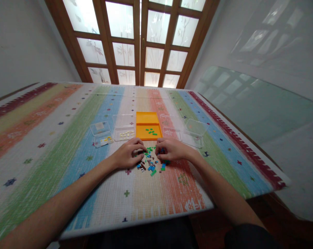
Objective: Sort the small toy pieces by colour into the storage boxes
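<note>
Small building bricks (152, 168) in green, blue, brown and other dark colours lie in a loose pile on the tablecloth. At the pile's left edge, my left hand (129, 153) has its fingers curled down with the thumb near the fingertips. My right hand (174, 148) is bent over the pile's right side, its fingers curled and closed among the bricks. What either hand holds is too small to make out. Just beyond the hands, an opened orange case (148, 118) has several green bricks (151, 131) in its near half.
Left of the case stand opened clear boxes, one with cream pieces (126, 134), another with yellow pieces (106, 140). On the right are more opened clear boxes (192, 138). A striped cloth (99, 197) covers the table; a glass panel (255, 100) leans at the right wall.
</note>
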The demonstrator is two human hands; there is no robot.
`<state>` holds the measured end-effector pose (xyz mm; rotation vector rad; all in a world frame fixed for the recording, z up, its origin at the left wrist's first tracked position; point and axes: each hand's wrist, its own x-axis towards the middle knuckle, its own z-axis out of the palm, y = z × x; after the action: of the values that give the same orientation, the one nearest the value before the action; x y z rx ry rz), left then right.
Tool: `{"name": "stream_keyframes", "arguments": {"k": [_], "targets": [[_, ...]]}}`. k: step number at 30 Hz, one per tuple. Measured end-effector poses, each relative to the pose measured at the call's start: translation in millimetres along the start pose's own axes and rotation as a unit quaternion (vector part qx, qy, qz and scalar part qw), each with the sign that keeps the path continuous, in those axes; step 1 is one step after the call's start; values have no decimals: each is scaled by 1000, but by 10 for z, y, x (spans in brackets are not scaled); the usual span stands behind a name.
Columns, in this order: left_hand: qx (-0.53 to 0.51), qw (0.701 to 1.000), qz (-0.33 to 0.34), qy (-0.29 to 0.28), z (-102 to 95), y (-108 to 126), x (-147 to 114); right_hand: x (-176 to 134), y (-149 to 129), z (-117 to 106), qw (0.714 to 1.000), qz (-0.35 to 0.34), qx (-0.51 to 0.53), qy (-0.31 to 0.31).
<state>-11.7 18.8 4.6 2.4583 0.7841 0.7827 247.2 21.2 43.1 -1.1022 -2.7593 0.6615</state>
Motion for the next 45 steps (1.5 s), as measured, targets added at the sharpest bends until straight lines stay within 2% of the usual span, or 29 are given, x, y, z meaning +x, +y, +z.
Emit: {"name": "stream_keyframes", "arguments": {"k": [25, 45], "targets": [[0, 1000, 9, 7, 14, -10, -10, 43, -54, 70, 1000, -29, 7, 8], [-5, 1000, 28, 13, 24, -33, -12, 48, -83, 70, 999, -18, 27, 4]]}}
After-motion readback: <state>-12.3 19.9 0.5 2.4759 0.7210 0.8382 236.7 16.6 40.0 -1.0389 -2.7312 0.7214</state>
